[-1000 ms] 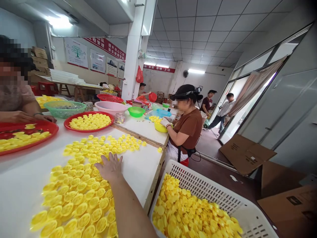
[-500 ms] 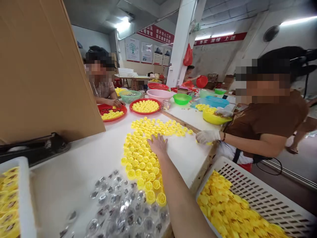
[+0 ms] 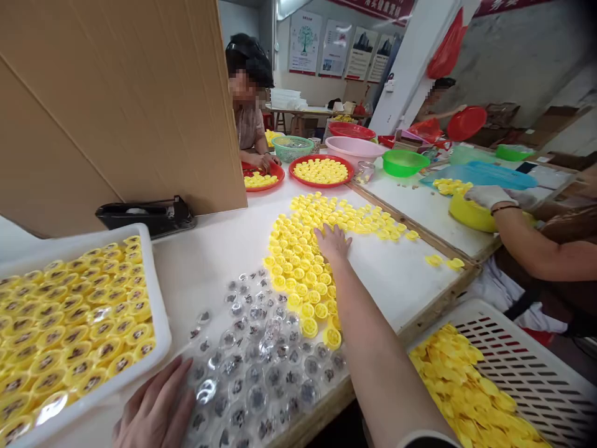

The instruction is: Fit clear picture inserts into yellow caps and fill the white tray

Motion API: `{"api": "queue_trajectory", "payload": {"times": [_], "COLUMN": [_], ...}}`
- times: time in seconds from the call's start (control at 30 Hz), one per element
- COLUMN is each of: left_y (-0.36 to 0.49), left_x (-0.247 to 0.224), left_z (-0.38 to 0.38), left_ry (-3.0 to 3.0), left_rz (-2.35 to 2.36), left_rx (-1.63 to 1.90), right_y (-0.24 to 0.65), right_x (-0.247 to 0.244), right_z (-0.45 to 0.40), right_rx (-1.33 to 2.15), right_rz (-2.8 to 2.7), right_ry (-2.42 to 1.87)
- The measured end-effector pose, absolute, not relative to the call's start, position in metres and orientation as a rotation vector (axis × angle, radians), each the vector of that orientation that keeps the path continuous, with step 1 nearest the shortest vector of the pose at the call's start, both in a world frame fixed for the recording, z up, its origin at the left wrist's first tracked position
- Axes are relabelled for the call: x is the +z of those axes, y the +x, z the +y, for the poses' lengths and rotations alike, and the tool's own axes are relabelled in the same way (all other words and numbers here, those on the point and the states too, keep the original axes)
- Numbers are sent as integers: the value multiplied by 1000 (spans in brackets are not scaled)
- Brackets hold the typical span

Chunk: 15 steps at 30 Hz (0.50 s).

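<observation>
The near edge cuts off the left hand [image 3: 152,404] at the wrist, and the right hand [image 3: 332,242] covers the yellow caps [image 3: 298,274] beneath its palm. The dark contents of the clear capsules [image 3: 256,367] are too small to tell. The white tray [image 3: 93,323] runs off the left and near edges, the slatted basket [image 3: 522,367] off the right and near edges. A cardboard sheet [image 3: 107,106] hides the left of the worktop [image 3: 396,286]. The right edge cuts off the near co-worker [image 3: 559,261] above the shoulder. The seated co-worker's [image 3: 247,112] face is blurred, and the wall posters' [image 3: 305,42] text is too small to read.
</observation>
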<state>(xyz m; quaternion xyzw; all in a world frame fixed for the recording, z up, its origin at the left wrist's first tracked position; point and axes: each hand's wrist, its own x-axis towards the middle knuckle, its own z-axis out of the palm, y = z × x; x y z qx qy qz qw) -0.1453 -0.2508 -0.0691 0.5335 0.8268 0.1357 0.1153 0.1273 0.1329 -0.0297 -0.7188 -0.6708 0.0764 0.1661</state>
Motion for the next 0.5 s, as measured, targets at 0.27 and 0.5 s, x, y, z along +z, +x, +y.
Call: {"api": "queue_trajectory", "payload": {"times": [0.27,0.5], "left_y": [-150,-161], "left_x": [-69,-78], "left_z": [-251,-255], "left_ry": [1545,1676], "left_rz": [2383,2316], "left_rx": [432,728], "right_y": [143,197], "right_x": [-14,18], "right_z": [130,49], "right_rx": [244,265], "right_rz": [-1876,-2015], "right_ry": [-1902,-1662]}}
